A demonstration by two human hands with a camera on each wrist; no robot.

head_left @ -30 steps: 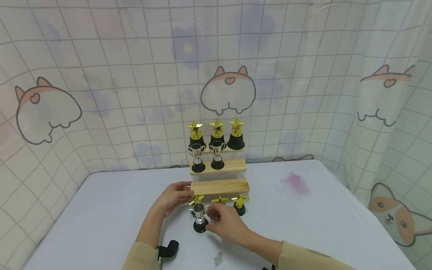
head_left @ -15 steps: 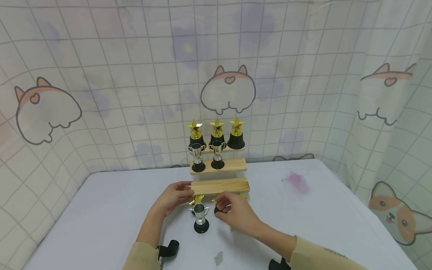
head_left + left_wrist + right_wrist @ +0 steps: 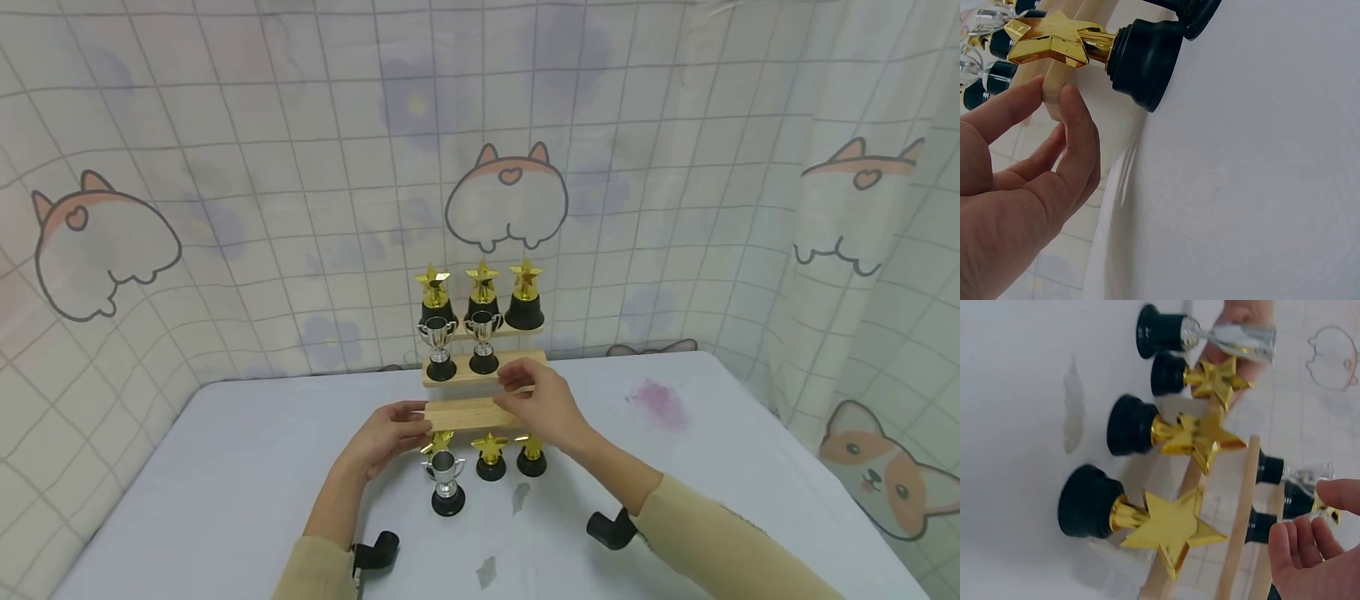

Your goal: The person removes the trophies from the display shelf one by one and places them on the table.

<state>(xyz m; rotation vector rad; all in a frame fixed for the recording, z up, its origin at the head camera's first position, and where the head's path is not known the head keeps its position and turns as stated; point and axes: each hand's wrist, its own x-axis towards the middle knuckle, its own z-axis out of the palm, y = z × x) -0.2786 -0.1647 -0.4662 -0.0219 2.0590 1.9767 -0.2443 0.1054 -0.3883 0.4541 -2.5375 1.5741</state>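
My left hand (image 3: 386, 437) pinches the left end of the lowest wooden shelf (image 3: 461, 415) between thumb and fingers, as the left wrist view shows. Over the right part of that shelf hovers my right hand (image 3: 549, 407), near a silver trophy cup (image 3: 483, 342) on the middle shelf (image 3: 463, 375). Its fingers are loosely bent, thumb apart, with nothing seen between them. Another silver cup (image 3: 437, 350) stands left on that shelf. On the table, three gold star trophies (image 3: 1169, 525) stand upright below the lowest shelf, with a silver cup (image 3: 446, 483) before the left one.
Three gold star trophies (image 3: 527, 304) stand in a row on the top shelf. The white-covered table (image 3: 262, 467) has a pink stain (image 3: 660, 407) at right and grey marks in front. A grid-patterned curtain (image 3: 300, 167) hangs behind. Black wrist gear (image 3: 611, 529) hangs under the right forearm.
My right hand has gone from the front silver cup to the middle star trophy on the table, then up and right over the lowest shelf. My left hand has stayed put.
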